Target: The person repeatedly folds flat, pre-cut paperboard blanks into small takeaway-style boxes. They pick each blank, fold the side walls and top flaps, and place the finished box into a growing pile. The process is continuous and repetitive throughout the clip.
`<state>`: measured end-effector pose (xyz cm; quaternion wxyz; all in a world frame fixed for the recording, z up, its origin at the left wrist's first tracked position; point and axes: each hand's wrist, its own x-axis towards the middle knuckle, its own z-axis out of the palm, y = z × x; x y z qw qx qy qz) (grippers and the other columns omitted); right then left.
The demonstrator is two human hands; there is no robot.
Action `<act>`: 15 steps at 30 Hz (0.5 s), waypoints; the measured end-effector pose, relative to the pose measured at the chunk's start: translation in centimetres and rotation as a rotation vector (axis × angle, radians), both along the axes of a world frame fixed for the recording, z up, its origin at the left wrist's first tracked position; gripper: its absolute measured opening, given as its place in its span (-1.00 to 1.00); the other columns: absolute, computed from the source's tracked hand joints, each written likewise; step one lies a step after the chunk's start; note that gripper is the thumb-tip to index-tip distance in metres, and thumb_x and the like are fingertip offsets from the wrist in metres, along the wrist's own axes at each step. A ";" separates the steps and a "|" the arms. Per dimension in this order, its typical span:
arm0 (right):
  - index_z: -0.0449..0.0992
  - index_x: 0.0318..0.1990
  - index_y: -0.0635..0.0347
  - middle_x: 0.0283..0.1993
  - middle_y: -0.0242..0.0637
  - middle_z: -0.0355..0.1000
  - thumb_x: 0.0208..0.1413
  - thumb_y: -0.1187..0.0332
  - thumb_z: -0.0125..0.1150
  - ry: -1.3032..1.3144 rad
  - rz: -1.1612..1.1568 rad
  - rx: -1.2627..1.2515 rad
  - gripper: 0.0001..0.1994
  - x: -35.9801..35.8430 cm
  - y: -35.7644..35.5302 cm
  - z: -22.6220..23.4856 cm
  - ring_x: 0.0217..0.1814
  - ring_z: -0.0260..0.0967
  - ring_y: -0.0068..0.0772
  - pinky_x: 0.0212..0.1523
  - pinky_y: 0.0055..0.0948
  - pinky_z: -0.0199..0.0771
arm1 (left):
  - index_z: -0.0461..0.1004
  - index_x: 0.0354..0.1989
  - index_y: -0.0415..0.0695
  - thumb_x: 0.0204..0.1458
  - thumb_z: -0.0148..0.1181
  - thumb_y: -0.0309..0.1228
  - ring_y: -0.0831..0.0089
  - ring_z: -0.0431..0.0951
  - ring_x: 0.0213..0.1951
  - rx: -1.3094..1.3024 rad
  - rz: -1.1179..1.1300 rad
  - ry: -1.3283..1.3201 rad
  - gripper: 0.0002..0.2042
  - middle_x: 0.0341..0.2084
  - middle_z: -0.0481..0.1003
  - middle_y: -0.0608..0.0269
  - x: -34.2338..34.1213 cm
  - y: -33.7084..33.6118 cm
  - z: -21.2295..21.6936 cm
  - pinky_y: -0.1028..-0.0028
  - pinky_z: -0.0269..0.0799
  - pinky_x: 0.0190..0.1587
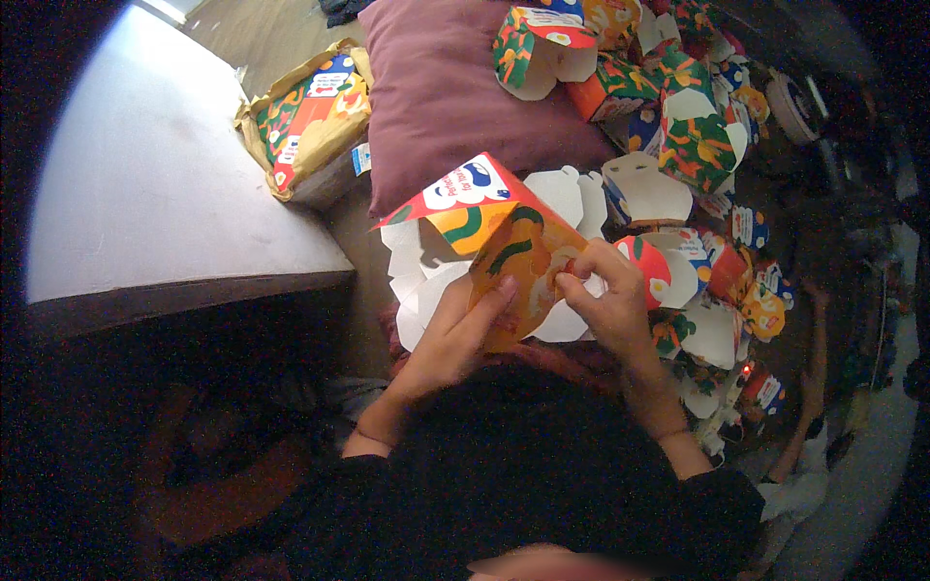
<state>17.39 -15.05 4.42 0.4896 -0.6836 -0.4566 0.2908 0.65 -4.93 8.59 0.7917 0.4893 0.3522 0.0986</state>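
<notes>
A partly folded cardboard food box (518, 257), printed orange, red and green, is between my hands in front of my body. My left hand (460, 324) grips its lower left side, thumb on the orange panel and fingers out of sight behind. At the panel's right edge, my right hand (612, 290) pinches the card between thumb and fingers. White scalloped flaps (421, 290) spread out beneath and around it; whether they all belong to this box or to other flat blanks, I cannot tell.
Beyond lies a mauve cushion (455, 87). A torn brown-paper pack of printed card (315, 111) sits left of it, near a white-topped table (184, 184). Several folded boxes (699, 145) pile up along the right. Another person's arm (812, 368) shows at far right.
</notes>
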 end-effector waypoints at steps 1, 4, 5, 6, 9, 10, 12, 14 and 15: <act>0.31 -0.56 0.21 -0.38 -0.33 0.38 -0.16 0.41 0.35 0.075 0.000 0.017 -0.75 0.1 -0.1 -0.3 -0.29 0.34 -0.48 -0.21 -0.45 0.33 | 0.24 0.02 -0.33 0.16 -0.09 -0.22 0.44 0.38 -0.25 0.008 0.004 -0.035 -0.59 -0.19 0.39 0.17 -0.1 0.0 0.0 0.48 0.31 -0.18; 0.34 -0.32 0.18 -0.26 -0.33 0.33 -0.24 0.36 0.44 0.270 0.092 0.136 -0.63 0.6 -0.2 -1.0 -0.19 0.29 -0.48 -0.10 -0.45 0.29 | 0.18 0.10 -0.31 0.11 0.00 -0.24 0.39 0.39 -0.09 -0.092 0.022 -0.158 -0.53 -0.07 0.36 0.14 -0.1 0.2 -0.7 0.45 0.31 -0.04; 0.28 -0.16 0.16 -0.16 -0.30 0.30 -0.29 0.35 0.47 0.242 0.059 0.195 -0.48 0.6 -0.2 -1.2 -0.11 0.29 -0.44 -0.05 -0.41 0.30 | 0.15 0.13 -0.30 0.08 0.03 -0.25 0.37 0.38 -0.04 -0.196 0.025 -0.205 -0.50 -0.05 0.35 0.12 -0.1 0.4 -1.1 0.43 0.29 0.01; 0.21 0.00 0.14 -0.07 -0.28 0.27 -0.34 0.35 0.49 0.242 -0.004 0.245 -0.31 0.6 -0.1 -1.3 -0.03 0.28 -0.40 0.01 -0.38 0.31 | 0.12 0.16 -0.28 0.06 0.06 -0.26 0.34 0.36 0.02 -0.308 0.037 -0.257 -0.46 -0.02 0.34 0.11 0.0 0.5 -1.5 0.41 0.27 0.06; -0.16 0.28 0.04 0.19 -0.22 0.07 -0.42 0.32 0.53 0.468 0.092 0.250 0.09 0.3 0.3 -1.3 0.21 0.12 -0.29 0.15 -0.30 0.24 | 0.06 0.21 -0.21 -0.02 0.15 -0.31 0.31 0.29 0.11 -0.295 -0.001 -0.350 -0.38 0.06 0.27 0.09 -0.1 0.6 -2.7 0.34 0.19 0.15; -0.32 0.34 0.00 0.28 -0.21 -0.02 -0.44 0.32 0.54 0.601 0.146 0.221 0.21 0.1 0.4 -1.3 0.29 0.05 -0.26 0.19 -0.28 0.19 | 0.05 0.21 -0.20 -0.04 0.16 -0.32 0.31 0.27 0.13 -0.275 0.018 -0.328 -0.37 0.07 0.25 0.09 -0.1 0.6 -3.0 0.33 0.17 0.16; -0.29 0.36 0.03 0.32 -0.14 -0.06 -0.37 0.26 0.51 0.671 0.211 0.186 0.17 -0.2 0.5 -1.1 0.39 -0.12 -0.18 0.26 -0.25 0.06 | 0.04 0.21 -0.16 -0.08 0.19 -0.35 0.30 0.23 0.15 -0.251 0.021 -0.356 -0.34 0.11 0.21 0.11 0.0 0.6 -3.5 0.32 0.12 0.19; -0.18 0.35 0.11 0.30 -0.06 -0.04 -0.30 0.10 0.47 0.536 0.193 0.165 0.09 -0.4 0.4 -0.8 0.37 -0.11 -0.15 0.29 -0.23 -0.03 | 0.03 0.20 -0.15 -0.07 0.16 -0.46 0.29 0.18 0.18 -0.153 0.113 -0.381 -0.37 0.12 0.17 0.11 0.0 0.5 -3.3 0.31 0.11 0.18; -0.10 0.33 0.10 0.31 -0.06 -0.04 -0.26 0.10 0.43 0.412 0.206 0.143 0.01 -0.1 0.3 -0.5 0.38 -0.11 -0.13 0.28 -0.21 -0.04 | 0.03 0.20 -0.16 -0.06 0.14 -0.49 0.29 0.18 0.18 -0.115 0.152 -0.430 -0.39 0.11 0.18 0.12 0.1 0.2 -3.1 0.31 0.12 0.18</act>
